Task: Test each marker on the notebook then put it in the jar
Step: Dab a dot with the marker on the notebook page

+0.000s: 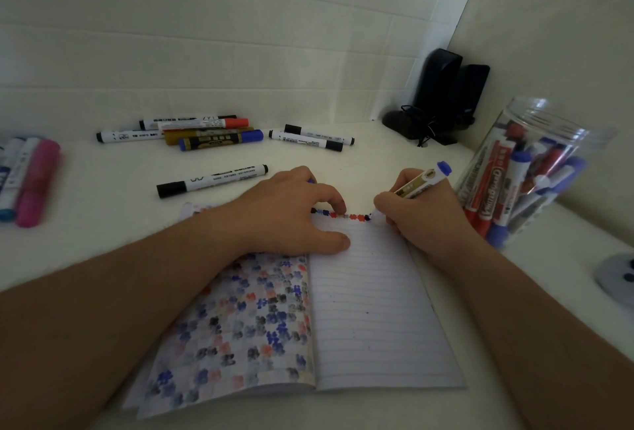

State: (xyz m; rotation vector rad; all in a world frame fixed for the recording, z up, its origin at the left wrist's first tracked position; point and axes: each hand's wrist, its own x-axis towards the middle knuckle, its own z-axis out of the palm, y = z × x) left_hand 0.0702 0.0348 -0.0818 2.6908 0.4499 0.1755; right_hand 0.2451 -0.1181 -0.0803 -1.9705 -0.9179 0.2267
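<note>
The right hand [422, 217] is pinching a blue-ended marker [420, 184], tip touching the notebook [370, 309] top line. The left hand [291, 213] is pressing the page, curled around something blue. The jar [535, 169] is standing just right.

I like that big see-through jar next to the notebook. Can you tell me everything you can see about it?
The jar looks like clear plastic, round, with a wide ridged mouth and no lid on. It appears to lean in this wide view, on the white table, right of the notebook, close beside the right hand; whether they touch is unclear. Inside are many capped markers, red and blue, standing slanted.
</note>
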